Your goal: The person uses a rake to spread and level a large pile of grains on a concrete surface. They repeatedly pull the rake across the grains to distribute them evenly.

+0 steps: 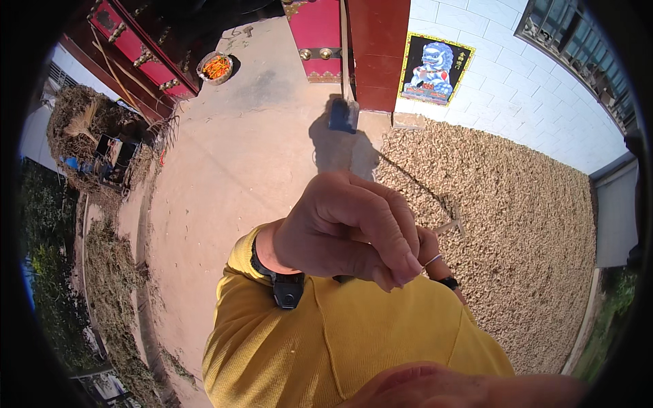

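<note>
My left hand (pixel 357 229) is raised close to the camera, its fingers curled and their tips against the thumb; no object shows in it. A black device is strapped at its wrist, below a yellow sleeve. Behind it and to the right, my right hand (pixel 428 246), partly hidden, is closed around the wooden handle of a rake (pixel 460 222). The rake's head rests on a wide layer of what look like unshelled peanuts (pixel 525 245). The rake's shadow falls across them.
A flat shovel (pixel 343 116) with a long handle stands by the red door (pixel 319 41). A basket of orange-red peppers (pixel 216 68) sits on the concrete. Dry plant heaps (pixel 115 275), a twig broom (pixel 83 122) and leaning poles are at left. A tiled wall (pixel 490 76) borders the peanuts.
</note>
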`<action>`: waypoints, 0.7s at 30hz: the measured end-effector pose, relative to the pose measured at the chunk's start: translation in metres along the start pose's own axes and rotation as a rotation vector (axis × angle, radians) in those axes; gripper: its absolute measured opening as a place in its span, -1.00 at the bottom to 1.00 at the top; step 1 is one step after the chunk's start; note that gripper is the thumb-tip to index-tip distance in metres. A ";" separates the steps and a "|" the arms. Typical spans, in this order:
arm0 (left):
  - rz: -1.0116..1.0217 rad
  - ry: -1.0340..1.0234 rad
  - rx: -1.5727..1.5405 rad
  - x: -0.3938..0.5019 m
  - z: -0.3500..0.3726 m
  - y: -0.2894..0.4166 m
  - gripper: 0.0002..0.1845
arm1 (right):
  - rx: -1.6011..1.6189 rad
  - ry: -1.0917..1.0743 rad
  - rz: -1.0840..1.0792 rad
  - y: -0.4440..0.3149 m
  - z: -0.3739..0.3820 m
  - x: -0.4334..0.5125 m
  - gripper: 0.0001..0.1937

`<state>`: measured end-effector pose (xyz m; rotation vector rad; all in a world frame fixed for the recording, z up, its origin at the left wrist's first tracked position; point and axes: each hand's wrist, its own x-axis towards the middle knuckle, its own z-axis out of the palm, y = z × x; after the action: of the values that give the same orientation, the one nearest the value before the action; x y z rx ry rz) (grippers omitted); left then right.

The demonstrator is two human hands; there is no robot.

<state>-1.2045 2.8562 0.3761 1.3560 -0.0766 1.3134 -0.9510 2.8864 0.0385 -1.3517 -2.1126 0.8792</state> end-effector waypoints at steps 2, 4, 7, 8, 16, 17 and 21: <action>0.040 -0.090 -0.064 0.007 0.004 0.001 -0.83 | -0.070 0.030 -0.047 0.001 0.001 0.000 -0.85; 0.071 -0.162 -0.119 0.012 0.008 0.001 -0.82 | -0.085 0.071 -0.069 0.001 0.001 0.000 -0.84; 0.102 -0.198 -0.144 0.017 0.013 0.001 -0.86 | -0.015 0.077 -0.052 0.001 0.001 0.001 -0.84; 0.110 -0.199 -0.154 0.019 0.015 0.000 -0.86 | -0.014 0.072 -0.049 0.001 0.001 0.002 -0.84; 0.144 -0.212 -0.236 0.028 0.030 -0.009 -0.88 | -0.014 0.068 -0.055 -0.005 -0.006 0.003 -0.84; 0.143 -0.207 -0.245 0.029 0.031 -0.011 -0.88 | -0.009 0.067 -0.048 -0.005 -0.006 0.003 -0.83; 0.139 -0.203 -0.267 0.032 0.033 -0.014 -0.88 | -0.025 0.067 -0.037 0.000 -0.005 0.003 -0.83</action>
<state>-1.1623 2.8570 0.3998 1.2667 -0.4763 1.2268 -0.9489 2.8901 0.0424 -1.3315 -2.0971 0.7845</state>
